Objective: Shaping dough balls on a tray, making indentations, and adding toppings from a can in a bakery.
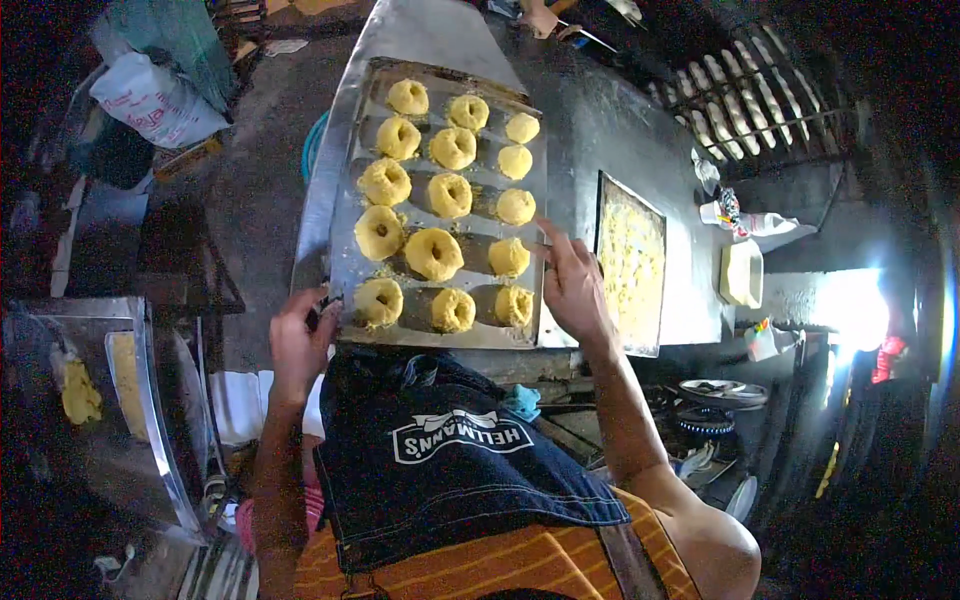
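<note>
A metal baking tray (470, 210) lies on the table in front of me. On it stand three rows of yellow dough pieces. The left and middle rows are mostly rings with a hole pressed in, such as the dough ring (433, 254); in the right row are rounder lumps, like the dough ball (516, 206). My left hand (298, 338) is at the tray's near left corner, its fingers curled at the edge. My right hand (572, 285) is by the tray's right edge, fingers stretched forward beside the right row, holding nothing I can see.
Right of the tray lies a second tray (632, 262) coated in yellow crumbs. A pale tub (742, 273) stands farther right, and a rack with long pale pieces (745, 95) is at the far right. Another person's hand (540, 20) shows at the far end, near a knife (598, 40).
</note>
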Action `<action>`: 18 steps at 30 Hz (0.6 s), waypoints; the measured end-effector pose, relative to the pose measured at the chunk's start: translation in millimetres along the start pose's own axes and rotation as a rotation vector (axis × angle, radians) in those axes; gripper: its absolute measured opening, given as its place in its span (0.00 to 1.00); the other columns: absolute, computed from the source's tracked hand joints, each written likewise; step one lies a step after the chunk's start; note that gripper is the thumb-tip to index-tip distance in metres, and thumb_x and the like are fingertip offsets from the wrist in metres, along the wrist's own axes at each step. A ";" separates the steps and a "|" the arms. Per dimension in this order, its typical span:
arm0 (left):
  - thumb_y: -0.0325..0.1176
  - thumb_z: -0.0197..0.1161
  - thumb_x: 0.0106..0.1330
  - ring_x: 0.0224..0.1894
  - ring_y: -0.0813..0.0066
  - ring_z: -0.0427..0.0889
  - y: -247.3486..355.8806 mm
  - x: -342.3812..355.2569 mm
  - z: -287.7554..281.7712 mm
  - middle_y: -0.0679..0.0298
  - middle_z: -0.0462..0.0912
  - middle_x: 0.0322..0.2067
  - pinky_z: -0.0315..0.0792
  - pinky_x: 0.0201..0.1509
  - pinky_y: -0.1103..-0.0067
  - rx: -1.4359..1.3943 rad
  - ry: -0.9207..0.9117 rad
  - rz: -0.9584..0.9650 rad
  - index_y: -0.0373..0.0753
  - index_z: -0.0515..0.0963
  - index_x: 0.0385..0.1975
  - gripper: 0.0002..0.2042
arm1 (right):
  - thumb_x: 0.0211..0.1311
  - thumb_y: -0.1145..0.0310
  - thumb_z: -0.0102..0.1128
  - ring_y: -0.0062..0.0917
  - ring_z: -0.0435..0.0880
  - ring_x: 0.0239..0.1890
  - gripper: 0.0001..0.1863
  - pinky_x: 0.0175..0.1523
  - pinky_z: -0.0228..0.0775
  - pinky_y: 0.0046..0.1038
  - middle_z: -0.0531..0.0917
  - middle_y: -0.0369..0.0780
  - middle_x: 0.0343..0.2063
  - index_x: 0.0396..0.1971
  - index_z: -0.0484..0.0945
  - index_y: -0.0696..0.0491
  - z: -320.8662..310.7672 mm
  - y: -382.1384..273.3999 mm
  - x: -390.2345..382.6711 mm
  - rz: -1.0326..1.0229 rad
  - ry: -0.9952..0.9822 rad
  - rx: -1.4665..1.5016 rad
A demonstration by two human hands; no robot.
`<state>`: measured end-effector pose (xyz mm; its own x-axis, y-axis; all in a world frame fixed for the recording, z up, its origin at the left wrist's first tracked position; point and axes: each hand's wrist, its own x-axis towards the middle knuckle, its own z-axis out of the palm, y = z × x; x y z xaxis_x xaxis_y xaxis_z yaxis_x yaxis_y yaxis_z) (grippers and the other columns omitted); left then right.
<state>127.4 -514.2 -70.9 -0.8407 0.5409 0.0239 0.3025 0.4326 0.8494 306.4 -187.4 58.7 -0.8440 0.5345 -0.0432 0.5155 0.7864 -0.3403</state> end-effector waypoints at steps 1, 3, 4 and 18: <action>0.33 0.70 0.68 0.29 0.68 0.84 3.3 -0.6 0.0 0.56 0.87 0.31 0.77 0.36 0.70 0.056 0.010 -0.009 0.37 0.85 0.45 0.10 | 0.59 0.82 0.49 0.46 0.79 0.50 0.34 0.60 0.70 0.46 0.85 0.49 0.46 0.69 0.69 0.48 5.4 4.4 -3.8 0.006 0.016 0.018; 0.29 0.71 0.67 0.38 0.66 0.88 -3.4 -0.7 3.5 0.53 0.89 0.37 0.79 0.44 0.71 0.008 0.036 -0.157 0.35 0.84 0.47 0.11 | 0.58 0.81 0.49 0.45 0.79 0.50 0.36 0.59 0.70 0.46 0.84 0.48 0.46 0.70 0.69 0.48 18.7 19.5 -7.0 -0.083 0.017 -0.013; 0.29 0.71 0.67 0.38 0.66 0.88 -6.5 -4.2 4.4 0.53 0.89 0.37 0.79 0.44 0.71 0.019 0.040 -0.159 0.35 0.84 0.47 0.11 | 0.57 0.81 0.50 0.45 0.78 0.50 0.37 0.59 0.70 0.47 0.84 0.48 0.47 0.70 0.68 0.47 25.1 25.7 -8.0 -0.172 0.017 -0.054; 0.26 0.70 0.65 0.44 0.55 0.88 25.8 -0.8 -3.6 0.49 0.88 0.41 0.78 0.50 0.68 0.190 -0.088 -0.189 0.34 0.82 0.51 0.15 | 0.62 0.74 0.54 0.45 0.81 0.46 0.25 0.50 0.68 0.47 0.85 0.47 0.36 0.61 0.70 0.53 60.0 48.8 35.5 -0.206 -0.072 -0.079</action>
<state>134.3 -506.0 -47.1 -0.8507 0.4944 -0.1786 0.2295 0.6548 0.7201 292.8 -148.6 -15.8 -0.9396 0.3390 -0.0481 0.3388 0.8999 -0.2748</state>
